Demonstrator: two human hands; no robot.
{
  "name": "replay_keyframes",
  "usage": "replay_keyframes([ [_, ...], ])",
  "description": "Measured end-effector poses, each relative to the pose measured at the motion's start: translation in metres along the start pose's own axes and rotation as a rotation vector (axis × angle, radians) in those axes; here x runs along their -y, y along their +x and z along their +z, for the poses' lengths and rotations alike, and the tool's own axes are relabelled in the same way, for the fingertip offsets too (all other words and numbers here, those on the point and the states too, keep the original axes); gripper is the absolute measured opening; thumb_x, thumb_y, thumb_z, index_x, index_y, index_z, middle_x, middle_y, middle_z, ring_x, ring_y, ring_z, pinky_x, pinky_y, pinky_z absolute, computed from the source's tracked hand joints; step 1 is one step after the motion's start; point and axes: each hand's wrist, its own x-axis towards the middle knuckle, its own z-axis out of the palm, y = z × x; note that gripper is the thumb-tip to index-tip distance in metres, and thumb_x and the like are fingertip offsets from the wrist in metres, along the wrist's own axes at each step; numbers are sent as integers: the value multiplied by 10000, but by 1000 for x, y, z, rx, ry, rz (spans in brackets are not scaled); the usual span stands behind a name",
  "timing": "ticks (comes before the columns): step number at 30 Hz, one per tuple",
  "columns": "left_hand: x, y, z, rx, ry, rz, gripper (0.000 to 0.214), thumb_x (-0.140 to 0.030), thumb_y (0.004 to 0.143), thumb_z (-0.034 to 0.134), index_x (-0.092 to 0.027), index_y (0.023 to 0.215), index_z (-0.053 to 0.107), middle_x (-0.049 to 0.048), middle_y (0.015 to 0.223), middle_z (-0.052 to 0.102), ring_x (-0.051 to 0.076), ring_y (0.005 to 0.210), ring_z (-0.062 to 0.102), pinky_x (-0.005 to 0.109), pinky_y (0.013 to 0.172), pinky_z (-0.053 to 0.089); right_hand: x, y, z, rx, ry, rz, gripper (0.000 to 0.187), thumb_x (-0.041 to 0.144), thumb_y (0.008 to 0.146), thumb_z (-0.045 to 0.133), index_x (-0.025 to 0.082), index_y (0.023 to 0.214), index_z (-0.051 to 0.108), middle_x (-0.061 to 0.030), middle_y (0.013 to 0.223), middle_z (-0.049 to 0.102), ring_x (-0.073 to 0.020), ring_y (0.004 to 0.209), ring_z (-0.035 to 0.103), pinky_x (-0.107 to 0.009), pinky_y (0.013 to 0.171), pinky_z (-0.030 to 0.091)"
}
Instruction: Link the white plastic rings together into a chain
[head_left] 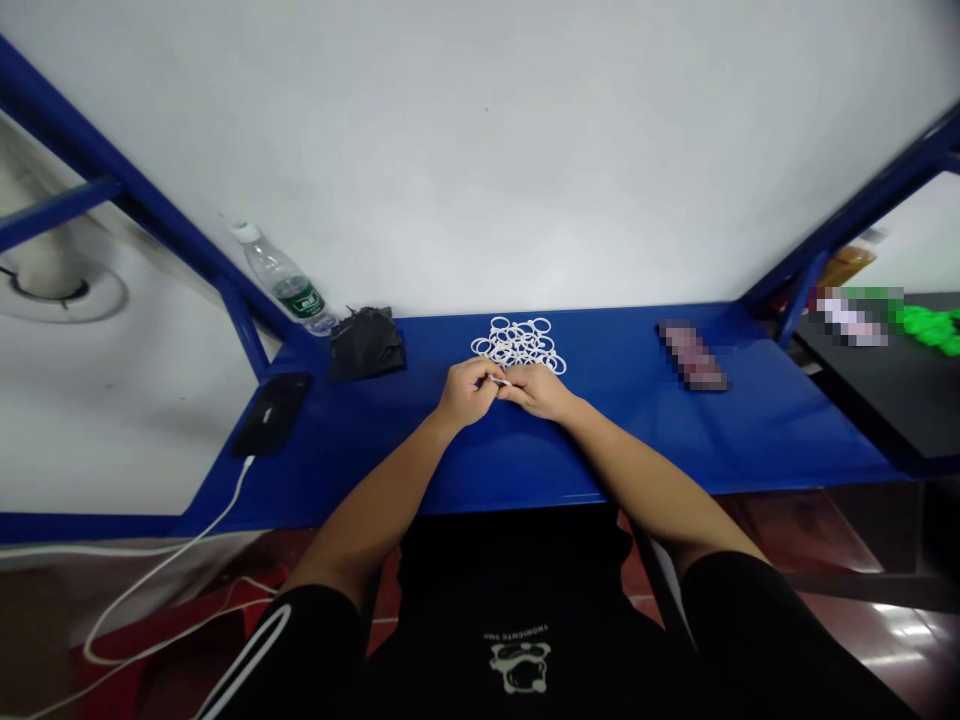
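Note:
On the blue table, a loose heap of white rings (517,342) lies just beyond my hands. My left hand (468,390) is closed, thumb and fingers pinching a small white ring (498,381). From the other side my right hand (534,390) is closed on the same ring, its fingers bent around it. The two hands almost touch in front of the heap. Most of the held ring is hidden by my fingers.
A clear water bottle (289,285) and a black plastic bag (366,343) stand at back left. Nearer lies a black power bank (271,414) with a white cable (180,555). A blurred-out phone-like object (691,354) lies right. Blue frame bars (244,325) flank the table (480,470).

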Motion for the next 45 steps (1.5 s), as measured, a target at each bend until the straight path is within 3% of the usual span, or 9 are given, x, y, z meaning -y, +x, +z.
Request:
replay_keyframes([
  [5,3,1,-7,90,-28,-42,308,-88,845,446,-191,738,716,23,736,722,145,665,660,265,666,523,7,0,-12,75,-58,-11,697,780,1025,367,180,896,698,-55,808,700,-177,749,627,-273,685,384],
  [8,3,1,-12,280,108,-121,278,-118,868,496,-195,853,763,26,814,764,155,719,685,272,712,520,9,0,-29,36,-163,104,505,567,1097,429,188,947,727,-58,865,738,-176,782,637,-276,702,381],
  [13,-3,1,-11,616,280,-259,189,-148,806,635,-231,890,783,-6,770,762,164,699,685,275,710,498,2,-1,-47,65,-311,323,205,323,1014,591,208,1000,760,-53,948,783,-181,801,654,-280,692,373],
  [20,-11,3,-14,751,196,-340,98,-283,871,699,-223,838,769,-22,683,736,139,619,660,248,629,439,3,-3,-50,195,-324,380,272,240,927,675,232,1188,753,-52,1003,795,-201,862,688,-279,720,417],
  [25,-5,0,-11,715,187,-315,230,-287,942,638,-235,1105,793,-29,685,738,132,623,660,252,663,451,5,-2,-46,268,-303,364,399,141,857,681,204,1247,735,-74,1074,787,-210,914,691,-278,741,441],
  [30,-5,-4,-4,723,172,-151,133,-247,861,728,-242,953,825,13,825,775,176,834,703,281,790,510,4,-2,-38,253,-274,291,441,67,863,601,206,1260,733,-83,1152,788,-217,994,705,-287,820,476],
  [34,-10,-4,0,726,165,-131,127,-343,862,774,-236,911,824,23,824,780,193,849,704,295,804,522,6,-2,-37,119,-269,276,393,114,921,570,205,1266,733,-85,1184,790,-226,1026,719,-305,855,501],
  [39,-15,0,-3,696,196,-371,232,-376,976,650,-254,1084,816,-16,678,752,159,657,705,264,692,493,11,-2,-39,-85,-245,246,313,214,1007,517,192,1212,752,-98,1188,791,-230,1049,725,-320,881,517],
  [45,-13,-1,2,584,300,-352,217,-377,985,639,-255,1013,817,-21,643,728,151,614,684,254,646,454,15,-3,-36,-246,-220,302,333,262,1009,500,191,1213,753,-78,986,801,-200,840,715,-304,794,504],
])
